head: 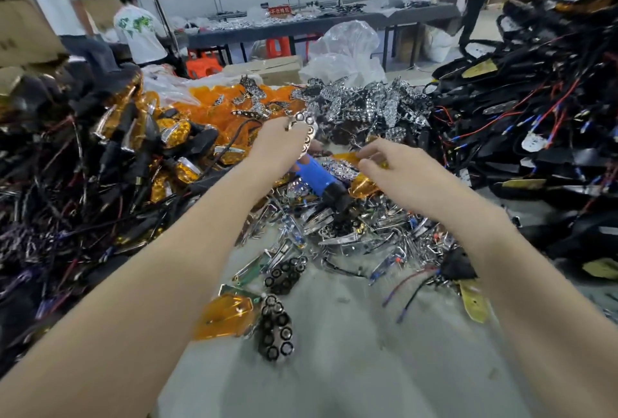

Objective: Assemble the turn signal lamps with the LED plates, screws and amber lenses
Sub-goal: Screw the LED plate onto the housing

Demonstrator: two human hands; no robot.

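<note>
Above the heap (337, 233), left hand (277, 145) pinches LED plate (309, 135) upright; right hand (396, 168) pinches amber lens (344, 157) crosswise.

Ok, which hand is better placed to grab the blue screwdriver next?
Probably the left hand: it sits beside the blue screwdriver, though it holds a chrome plate. The right hand pinches an amber lens.

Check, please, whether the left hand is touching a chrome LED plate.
Touching. The head view shows the left hand gripping a chrome LED plate, its fingers curled round it with no gap.
</note>
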